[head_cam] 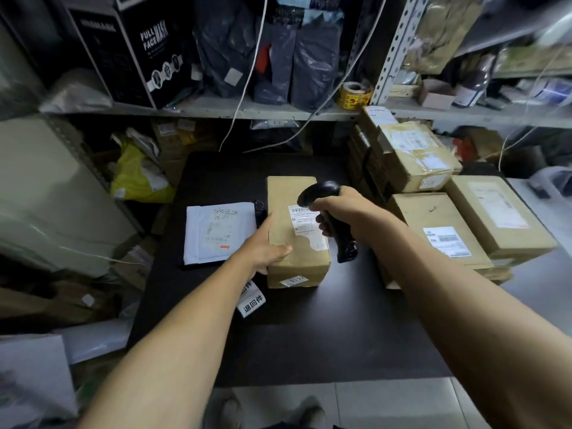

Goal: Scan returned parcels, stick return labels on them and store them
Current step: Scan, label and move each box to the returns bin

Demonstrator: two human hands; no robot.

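At bench point(278, 335) centre, your left hand point(263, 246) lay open, steadying the brown cardboard parcel point(291, 258) at nine o'clock, while your right hand point(343, 212) gripped the black handheld scanner point(335, 230) over its label point(305, 219).

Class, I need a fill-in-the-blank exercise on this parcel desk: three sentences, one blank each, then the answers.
1. The right hand holds a black ____ above the brown parcel.
2. The left hand rests on the parcel's ____ side.
3. The white mailer lies on the desk to the ____ of the parcel.

Answers: scanner; left; left
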